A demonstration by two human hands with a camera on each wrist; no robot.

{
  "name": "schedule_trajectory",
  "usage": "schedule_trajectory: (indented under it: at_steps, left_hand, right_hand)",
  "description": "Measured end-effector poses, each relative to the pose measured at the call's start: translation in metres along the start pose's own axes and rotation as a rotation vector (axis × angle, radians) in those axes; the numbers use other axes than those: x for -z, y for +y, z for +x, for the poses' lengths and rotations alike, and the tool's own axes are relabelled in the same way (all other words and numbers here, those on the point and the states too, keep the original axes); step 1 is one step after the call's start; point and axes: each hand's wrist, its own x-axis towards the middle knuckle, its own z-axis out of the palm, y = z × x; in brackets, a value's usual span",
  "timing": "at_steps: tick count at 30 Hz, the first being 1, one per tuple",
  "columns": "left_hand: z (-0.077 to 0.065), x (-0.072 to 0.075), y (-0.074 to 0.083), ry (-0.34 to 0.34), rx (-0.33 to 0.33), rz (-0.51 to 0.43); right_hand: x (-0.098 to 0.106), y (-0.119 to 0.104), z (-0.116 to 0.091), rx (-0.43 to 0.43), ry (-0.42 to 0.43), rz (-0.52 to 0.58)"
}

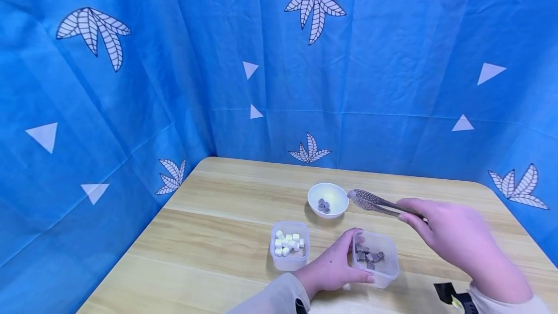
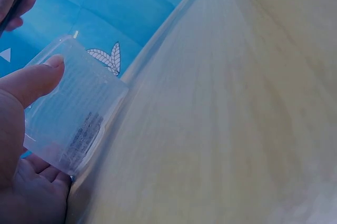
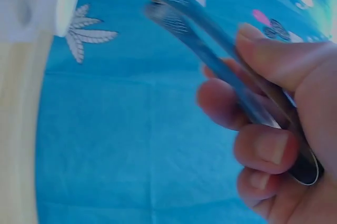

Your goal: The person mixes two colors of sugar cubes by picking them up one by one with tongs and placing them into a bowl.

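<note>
My left hand (image 1: 331,265) grips a clear plastic container (image 1: 387,275) between thumb and fingers. Several dark brown cubes (image 1: 369,257) lie at its bottom. My right hand (image 1: 457,231) holds a pair of metal tongs (image 1: 383,203) with dotted heads, thumb on one arm and fingers curled round the other. In the right wrist view the heads of the tongs (image 3: 171,10) are close together; I cannot tell whether a cube is between them. Their tips reach the right rim of a white bowl (image 1: 313,202) in the head view. A few brown cubes (image 1: 323,206) sit inside the bowl.
A second clear plastic container (image 1: 281,263), filled with several white cubes (image 1: 287,243), stands left of my left hand. Everything is on a light wooden table (image 1: 209,236). A blue patterned curtain (image 1: 392,86) hangs behind the table and along its left side.
</note>
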Motion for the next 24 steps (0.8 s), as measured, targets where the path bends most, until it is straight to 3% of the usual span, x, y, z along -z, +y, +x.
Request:
schedule_trajectory:
  at_steps: [5, 12, 24]
  left_hand:
    - [-0.001, 0.001, 0.000, -0.004, -0.005, -0.003]
    - [-0.002, 0.001, 0.001, -0.012, 0.000, 0.004]
    - [-0.002, 0.001, 0.002, -0.009, -0.012, 0.025]
  right_hand:
    - [-0.018, -0.001, 0.005, 0.008, 0.027, -0.005]
    - [-0.039, -0.003, 0.008, -0.018, -0.067, 0.029]
    - [-0.048, -0.005, 0.009, -0.084, -0.145, 0.051]
